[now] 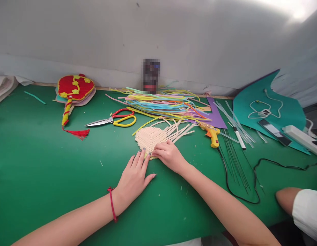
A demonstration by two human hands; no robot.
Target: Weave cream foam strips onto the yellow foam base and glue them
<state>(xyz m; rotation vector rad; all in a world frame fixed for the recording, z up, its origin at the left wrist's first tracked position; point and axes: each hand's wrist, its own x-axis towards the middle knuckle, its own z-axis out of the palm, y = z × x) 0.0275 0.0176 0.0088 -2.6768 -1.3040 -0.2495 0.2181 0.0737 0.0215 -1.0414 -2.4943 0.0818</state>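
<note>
A cream woven-looking piece (149, 136), made of fuzzy strips laid in a V pattern, lies flat on the green table. Loose cream strips (184, 130) fan out from its right side. My left hand (134, 174) rests flat with fingers stretched, its fingertips on the piece's lower edge, where a bit of yellow shows. At the lower right edge, my right hand (168, 155) has its fingers pinched together; what lies between them is hidden. Scissors (112, 119) with red and yellow handles lie beyond my left hand.
Behind the piece lies a pile of coloured pipe cleaners (158, 106). A yellow glue gun (212, 135) with a black cord sits right, near glue sticks (235, 123), thin wires (232, 157) and a phone (275, 131). A red fan (76, 87) lies left. Another person's elbow (288, 200) shows lower right.
</note>
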